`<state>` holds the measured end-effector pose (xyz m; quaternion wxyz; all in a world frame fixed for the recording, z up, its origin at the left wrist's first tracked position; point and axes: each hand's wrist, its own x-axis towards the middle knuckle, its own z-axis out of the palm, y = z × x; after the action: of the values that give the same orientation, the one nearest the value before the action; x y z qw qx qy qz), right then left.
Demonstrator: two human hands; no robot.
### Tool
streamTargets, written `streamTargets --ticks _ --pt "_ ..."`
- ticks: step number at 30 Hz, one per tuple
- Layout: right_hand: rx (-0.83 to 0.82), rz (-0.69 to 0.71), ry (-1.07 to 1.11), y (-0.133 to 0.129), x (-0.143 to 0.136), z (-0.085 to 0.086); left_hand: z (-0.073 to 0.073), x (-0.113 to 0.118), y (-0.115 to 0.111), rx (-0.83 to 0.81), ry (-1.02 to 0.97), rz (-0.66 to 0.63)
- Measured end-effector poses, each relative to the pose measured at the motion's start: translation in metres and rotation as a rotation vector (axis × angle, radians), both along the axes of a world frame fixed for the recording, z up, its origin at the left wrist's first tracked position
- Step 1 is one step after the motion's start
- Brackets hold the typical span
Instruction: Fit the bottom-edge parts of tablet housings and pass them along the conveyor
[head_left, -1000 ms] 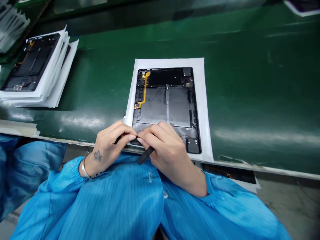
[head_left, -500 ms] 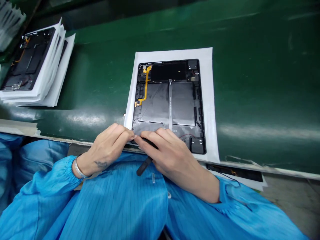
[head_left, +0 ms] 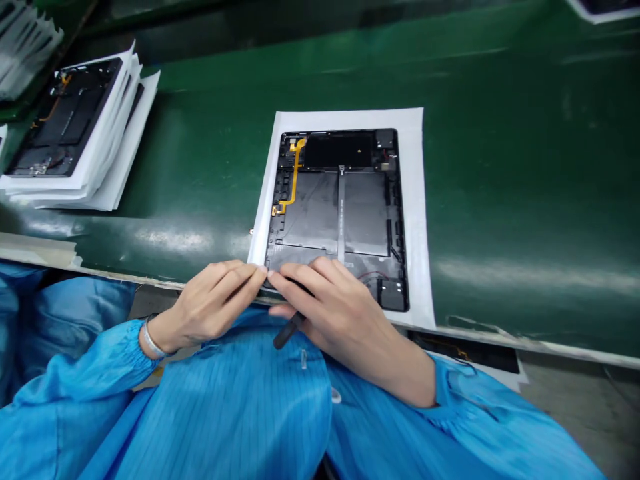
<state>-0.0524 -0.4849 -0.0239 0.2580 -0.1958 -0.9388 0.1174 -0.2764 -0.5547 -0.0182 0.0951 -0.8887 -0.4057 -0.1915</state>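
An opened black tablet housing [head_left: 313,210] lies on a white sheet [head_left: 419,200], with a yellow flex cable [head_left: 296,175] along its left side. At the housing's lower left corner my left hand [head_left: 213,297] has its fingertips pressed together; whatever they pinch is too small to make out. My right hand [head_left: 340,313] rests over the lower edge, its fingers closed round a dark tool [head_left: 289,331] whose handle sticks out below the palm. The fingertips of both hands nearly meet at that corner.
On the green bench [head_left: 500,187], a stack of similar housings [head_left: 65,120] between white sheets stands at the left. Another dark panel [head_left: 470,352] lies below the bench edge at right. Part of another item [head_left: 607,8] shows at the top right. Blue clothing [head_left: 75,327] is at far left.
The view has shifted slightly, bringing an item into the top right corner. A finger of my right hand now shows beside the tool. Both hands stay at the same corner.
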Motion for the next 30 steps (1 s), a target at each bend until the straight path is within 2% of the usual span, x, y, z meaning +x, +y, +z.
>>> streamTargets --ticks 3,6,9,11,14,17,23,30 --pt "-0.129 0.008 0.040 0.002 0.007 0.012 0.011 0.007 0.004 0.097 0.188 -0.023" --pt "-0.037 -0.082 0.012 0.002 0.012 0.021 0.015 0.007 0.011 0.033 0.201 -0.046" --pt "0.087 -0.183 0.003 -0.002 0.013 0.020 0.007 0.000 0.021 -0.097 0.009 0.013" --pt "0.109 -0.209 -0.007 -0.004 0.012 0.016 -0.003 -0.004 0.026 -0.178 -0.115 0.046" --pt "0.102 -0.215 -0.058 -0.005 0.011 0.011 -0.016 -0.005 0.028 -0.286 -0.218 0.007" --pt "0.125 -0.185 -0.047 -0.005 0.009 0.006 -0.022 -0.002 0.028 -0.289 -0.289 -0.002" --pt "0.125 -0.155 -0.044 -0.005 0.006 -0.002 -0.024 0.000 0.027 -0.294 -0.346 -0.031" --pt "0.130 -0.150 -0.093 -0.003 0.005 0.000 -0.028 -0.001 0.028 -0.267 -0.330 -0.044"
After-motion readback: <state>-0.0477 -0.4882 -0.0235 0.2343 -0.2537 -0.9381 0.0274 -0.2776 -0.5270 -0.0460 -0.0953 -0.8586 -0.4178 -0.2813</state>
